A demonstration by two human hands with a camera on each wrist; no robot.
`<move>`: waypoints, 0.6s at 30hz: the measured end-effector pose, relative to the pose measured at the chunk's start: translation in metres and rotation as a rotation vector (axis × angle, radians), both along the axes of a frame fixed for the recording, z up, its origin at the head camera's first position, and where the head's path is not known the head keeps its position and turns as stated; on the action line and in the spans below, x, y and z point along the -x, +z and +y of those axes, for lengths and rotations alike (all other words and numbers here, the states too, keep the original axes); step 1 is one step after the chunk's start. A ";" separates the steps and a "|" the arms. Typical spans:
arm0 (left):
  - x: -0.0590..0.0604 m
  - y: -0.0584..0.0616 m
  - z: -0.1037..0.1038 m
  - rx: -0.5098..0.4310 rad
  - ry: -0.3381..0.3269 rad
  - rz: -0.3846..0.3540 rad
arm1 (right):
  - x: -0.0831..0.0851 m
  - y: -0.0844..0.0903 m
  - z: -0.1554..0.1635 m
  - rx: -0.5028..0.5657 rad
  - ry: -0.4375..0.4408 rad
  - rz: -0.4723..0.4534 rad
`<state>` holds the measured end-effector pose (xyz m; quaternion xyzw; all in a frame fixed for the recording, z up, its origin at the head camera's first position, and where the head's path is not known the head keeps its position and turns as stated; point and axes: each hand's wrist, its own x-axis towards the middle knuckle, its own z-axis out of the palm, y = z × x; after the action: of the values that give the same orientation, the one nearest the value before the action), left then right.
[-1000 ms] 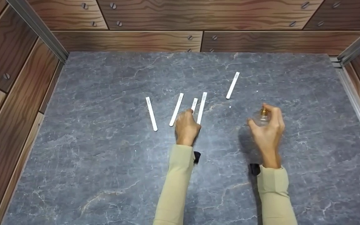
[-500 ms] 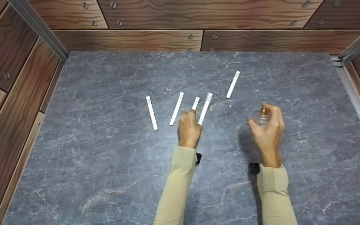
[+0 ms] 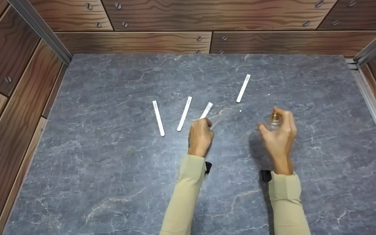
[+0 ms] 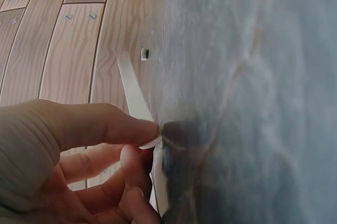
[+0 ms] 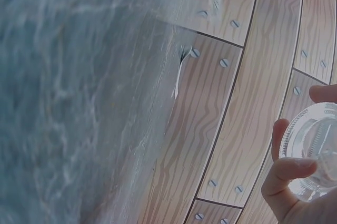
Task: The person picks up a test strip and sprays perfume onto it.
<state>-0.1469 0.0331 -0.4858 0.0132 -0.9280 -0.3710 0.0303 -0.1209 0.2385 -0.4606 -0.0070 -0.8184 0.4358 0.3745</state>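
My left hand (image 3: 201, 137) is low over the table (image 3: 116, 169). Its thumb and fingertips pinch a white paper strip (image 3: 206, 110), whose printed far end sticks out ahead of the fingers. In the left wrist view, the thumb (image 4: 126, 125) presses the rounded end of the strip (image 4: 134, 92) near the tabletop. Held in my right hand (image 3: 281, 137) is a small clear glass bottle (image 3: 275, 122) with a gold top (image 3: 275, 116). The right wrist view shows the bottle's round ribbed glass (image 5: 295, 134) between thumb and fingers.
Two more strips, a tilted one (image 3: 158, 118) and its neighbour (image 3: 184, 113), lie left of the left hand. A farther strip (image 3: 243, 88) lies up and right. Tiny white specks (image 3: 240, 111) dot the tabletop. Wood-patterned walls (image 3: 162, 42) enclose it.
The two strips by my left hand have come together; now only one shows there, more tilted. The left hand has shifted slightly right and nearer. The right hand and bottle have stayed nearly still.
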 end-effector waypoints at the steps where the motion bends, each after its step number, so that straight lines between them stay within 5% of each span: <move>1: 0.000 0.001 0.000 -0.003 -0.010 0.000 | 0.000 0.000 0.000 -0.006 0.004 0.003; 7: -0.002 0.011 -0.002 -0.068 -0.078 0.056 | 0.001 -0.002 0.002 -0.009 0.013 0.024; 15: -0.006 0.028 -0.007 -0.496 -0.167 -0.113 | 0.001 -0.003 0.000 0.008 0.009 0.013; 18: -0.010 0.031 -0.009 -0.556 -0.192 -0.129 | 0.002 -0.003 -0.001 0.012 0.017 0.027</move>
<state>-0.1371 0.0245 -0.4551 -0.0434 -0.7878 -0.6105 -0.0688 -0.1227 0.2379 -0.4634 0.0038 -0.8106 0.4441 0.3818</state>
